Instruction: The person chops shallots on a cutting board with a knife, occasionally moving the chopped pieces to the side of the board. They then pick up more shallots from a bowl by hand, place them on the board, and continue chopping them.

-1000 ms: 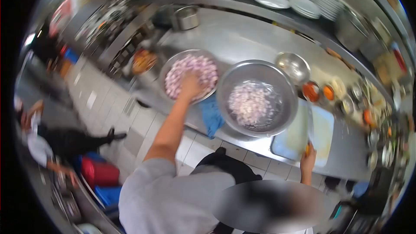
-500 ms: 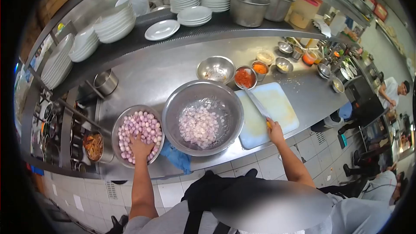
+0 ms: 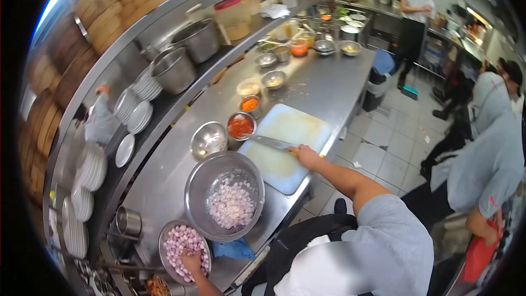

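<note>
My right hand [image 3: 307, 156] is closed round the yellow handle of a kitchen knife [image 3: 269, 142]. The blade lies over a white cutting board [image 3: 285, 174], its tip by a small metal bowl of chopped red food [image 3: 240, 126]. My left hand [image 3: 190, 261] reaches into a metal bowl of peeled shallots [image 3: 181, 241]; its fingertips are hidden among them. Between the hands stands a large metal bowl [image 3: 196, 208] with chopped shallots [image 3: 231, 203] inside. A blue cloth [image 3: 233, 249] lies beside both bowls at the counter's front edge.
Behind the large bowl is a metal bowl [image 3: 201, 141]. Small containers, one holding orange food [image 3: 250, 104], stand farther along the counter. A raised shelf carries plates [image 3: 125, 151] and pots [image 3: 174, 70]. At right, a person in a grey shirt [image 3: 482, 159] stands near a red object [image 3: 482, 246].
The view has swung to the right, showing more of the kitchen and the nearby person. My right hand still grips the knife over the board; my left hand stays in the shallot bowl.
</note>
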Demonstrator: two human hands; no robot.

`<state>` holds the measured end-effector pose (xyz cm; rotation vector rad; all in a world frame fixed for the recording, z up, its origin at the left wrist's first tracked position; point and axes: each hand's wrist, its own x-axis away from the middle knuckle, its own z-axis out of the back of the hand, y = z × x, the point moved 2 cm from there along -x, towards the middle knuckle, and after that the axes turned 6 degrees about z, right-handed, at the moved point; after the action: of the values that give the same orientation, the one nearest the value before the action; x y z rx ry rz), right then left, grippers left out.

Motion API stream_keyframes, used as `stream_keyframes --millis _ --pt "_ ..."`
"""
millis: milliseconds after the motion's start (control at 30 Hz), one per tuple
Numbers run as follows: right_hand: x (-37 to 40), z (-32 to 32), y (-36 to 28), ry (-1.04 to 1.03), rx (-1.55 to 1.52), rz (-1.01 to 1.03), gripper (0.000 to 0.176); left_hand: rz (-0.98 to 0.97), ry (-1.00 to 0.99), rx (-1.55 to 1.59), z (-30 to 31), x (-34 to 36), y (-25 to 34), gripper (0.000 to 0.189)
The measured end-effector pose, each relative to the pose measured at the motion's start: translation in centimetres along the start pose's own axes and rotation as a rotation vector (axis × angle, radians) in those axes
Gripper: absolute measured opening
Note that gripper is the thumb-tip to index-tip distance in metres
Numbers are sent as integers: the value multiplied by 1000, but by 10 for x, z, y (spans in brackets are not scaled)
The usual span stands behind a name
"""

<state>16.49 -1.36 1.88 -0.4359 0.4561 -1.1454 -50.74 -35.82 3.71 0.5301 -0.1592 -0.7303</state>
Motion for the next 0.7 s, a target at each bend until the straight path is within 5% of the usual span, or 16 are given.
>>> stream_keyframes --millis 200,300,367,433,500,567,600,700 --pt "-4 -2 -18 -29 -9 40 49 -74 128 339 6 8 -25 27" --pt "-2 -1 -10 18 -36 73 53 161 65 393 1 -9 -58 23" --pt "-2 -7 -4 5 -38 49 58 123 241 273 23 2 -41 22" --pt "0 0 -5 2 -43 52 58 238 198 749 25 7 -50 21" --pt "8 -2 -5 -13 -43 34 59 266 166 813 30 16 -54 22" --pt "8 1 1 -10 -40 44 59 71 375 877 24 2 -63 20" --pt "5 -8 18 -49 -13 52 60 252 158 1143 38 17 -38 19" --pt "6 -11 30 -59 -11 24 61 317 92 1367 41 15 -30 17"
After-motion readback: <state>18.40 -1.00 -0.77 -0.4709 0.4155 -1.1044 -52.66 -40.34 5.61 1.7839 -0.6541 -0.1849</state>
